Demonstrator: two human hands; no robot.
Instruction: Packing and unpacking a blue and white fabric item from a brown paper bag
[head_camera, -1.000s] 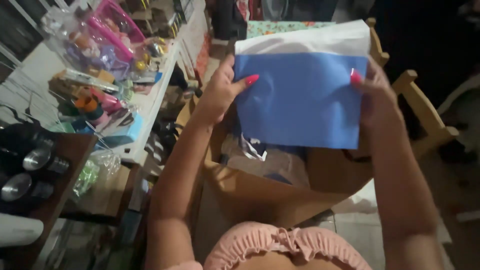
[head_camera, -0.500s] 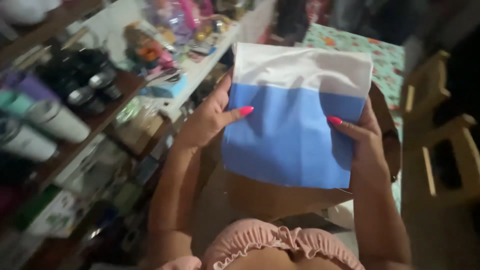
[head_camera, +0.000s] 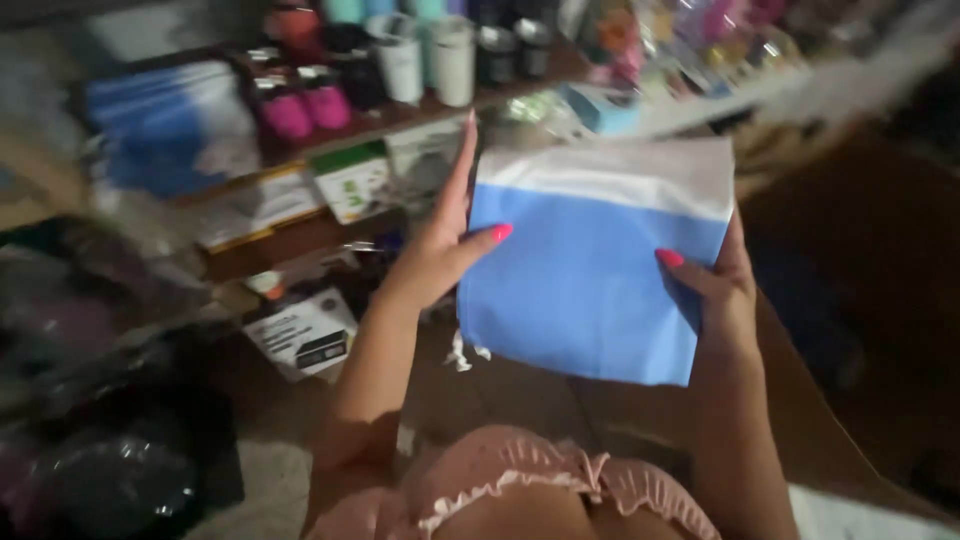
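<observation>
The shelf (head_camera: 330, 140) of tumblers and boxed goods stands behind and left of the blue and white packet (head_camera: 595, 265), which is lifted clear of the cardboard box (head_camera: 800, 400) below it, not yet set anywhere. The left hand (head_camera: 440, 250) pinches the packet's left edge; the right hand (head_camera: 715, 285) clamps its right edge.

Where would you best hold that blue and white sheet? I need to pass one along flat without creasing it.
Take the blue and white sheet by its two side edges, one hand coming in from each side, thumbs on the front. It is thin, flat and held upright, so a single grip would probably let it flop. The left hand and right hand hold it so.
</observation>
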